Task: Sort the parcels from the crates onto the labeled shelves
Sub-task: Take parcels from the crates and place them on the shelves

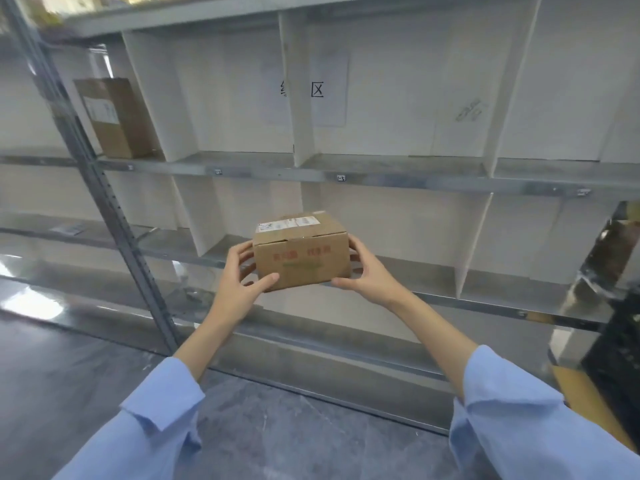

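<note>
A small brown cardboard parcel [300,252] with a white shipping label on top and red and green print on its front is held in the air before the metal shelving. My left hand [242,280] grips its left side, thumb under the front lower corner. My right hand [363,271] grips its right side, thumb along the bottom edge. The parcel hangs in front of the lower shelf [415,271], between two white dividers. Small tags [341,178] sit on the front edge of the upper shelf [242,161].
A taller brown box [116,117] with a label stands in the upper shelf's left bay. A paper sign [317,90] hangs on the back wall. A grey upright post [104,199] rises on the left. A dark crate [616,358] sits at the right edge. Grey floor lies below.
</note>
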